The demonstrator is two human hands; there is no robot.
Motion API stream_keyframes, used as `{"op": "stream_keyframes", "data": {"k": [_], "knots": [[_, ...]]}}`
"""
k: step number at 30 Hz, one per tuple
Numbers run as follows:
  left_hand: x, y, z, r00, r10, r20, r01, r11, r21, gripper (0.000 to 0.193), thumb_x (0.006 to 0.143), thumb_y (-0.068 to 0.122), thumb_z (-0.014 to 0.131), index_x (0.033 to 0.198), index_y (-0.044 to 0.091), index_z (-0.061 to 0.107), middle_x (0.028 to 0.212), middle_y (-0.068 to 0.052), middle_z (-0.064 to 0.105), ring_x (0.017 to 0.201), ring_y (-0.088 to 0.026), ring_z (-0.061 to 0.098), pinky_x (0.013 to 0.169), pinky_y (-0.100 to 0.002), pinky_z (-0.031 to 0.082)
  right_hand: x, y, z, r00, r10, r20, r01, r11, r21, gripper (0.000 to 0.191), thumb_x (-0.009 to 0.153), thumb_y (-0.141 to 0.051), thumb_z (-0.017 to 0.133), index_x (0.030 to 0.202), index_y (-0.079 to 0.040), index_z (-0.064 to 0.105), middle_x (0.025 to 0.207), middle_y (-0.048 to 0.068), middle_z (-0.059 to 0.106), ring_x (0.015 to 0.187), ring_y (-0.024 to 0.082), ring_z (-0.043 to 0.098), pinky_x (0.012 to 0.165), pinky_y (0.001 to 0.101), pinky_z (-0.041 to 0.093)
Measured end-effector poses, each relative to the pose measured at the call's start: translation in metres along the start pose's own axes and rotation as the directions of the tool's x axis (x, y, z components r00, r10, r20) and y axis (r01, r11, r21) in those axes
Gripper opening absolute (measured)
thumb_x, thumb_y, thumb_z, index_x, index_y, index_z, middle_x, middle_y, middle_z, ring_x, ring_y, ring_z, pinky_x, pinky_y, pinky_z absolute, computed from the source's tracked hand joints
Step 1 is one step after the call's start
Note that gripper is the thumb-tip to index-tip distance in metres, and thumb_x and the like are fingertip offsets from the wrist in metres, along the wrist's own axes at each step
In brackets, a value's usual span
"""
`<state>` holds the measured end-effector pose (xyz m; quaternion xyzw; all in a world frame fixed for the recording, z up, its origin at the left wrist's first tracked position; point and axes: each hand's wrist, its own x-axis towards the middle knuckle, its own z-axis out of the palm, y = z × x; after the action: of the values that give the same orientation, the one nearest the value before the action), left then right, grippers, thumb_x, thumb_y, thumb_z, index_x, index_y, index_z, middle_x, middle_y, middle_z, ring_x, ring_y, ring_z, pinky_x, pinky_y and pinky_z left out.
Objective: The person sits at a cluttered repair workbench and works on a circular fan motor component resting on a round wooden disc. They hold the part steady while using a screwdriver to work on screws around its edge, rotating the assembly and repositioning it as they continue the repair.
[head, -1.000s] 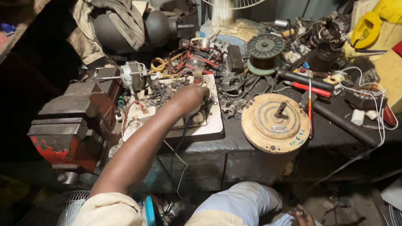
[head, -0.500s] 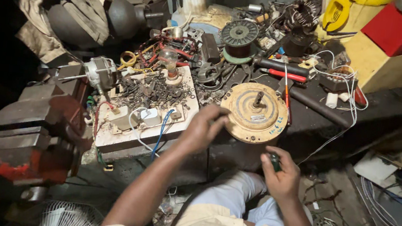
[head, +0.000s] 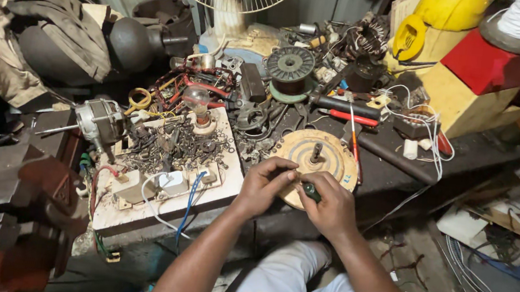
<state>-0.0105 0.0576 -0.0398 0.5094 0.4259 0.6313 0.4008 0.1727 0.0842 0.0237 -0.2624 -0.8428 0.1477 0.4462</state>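
Just below the centre of the frame, both hands meet over the near edge of the round tan motor plate (head: pixel 316 161), which lies flat on the dark counter (head: pixel 391 171). The right hand (head: pixel 330 207) is clenched around a small dark green-handled tool (head: pixel 310 191), which peeks out between its fingers (head: pixel 320 182). The left hand (head: pixel 266 185) is curled, its fingertips touching the tool and the right hand's fingers; whether it grips anything itself cannot be told. Left of the hands sits a white board (head: pixel 168 175) heaped with screws and wires, a clear bulb (head: pixel 197 100) at its top edge. A red-handled screwdriver (head: pixel 355 118) lies above the plate.
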Motion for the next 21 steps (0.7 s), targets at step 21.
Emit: {"op": "stream_keyframes", "data": {"k": [21], "knots": [[-0.009,0.021,0.001,0.994,0.079,0.081,-0.088,0.990,0.113,0.019,0.097,0.009,0.071,0.114,0.000,0.074,0.104,-0.007,0.077,0.094,-0.013,0.073,0.086,-0.027,0.058,-0.018,0.005,0.020,0.970,0.141,-0.197,-0.136,0.990,0.041,0.013,0.087,-0.001,0.077,0.098,-0.001,0.070,0.092,0.013,0.073,0.083,0.024,0.074,0.075,0.0329,0.058]]}}
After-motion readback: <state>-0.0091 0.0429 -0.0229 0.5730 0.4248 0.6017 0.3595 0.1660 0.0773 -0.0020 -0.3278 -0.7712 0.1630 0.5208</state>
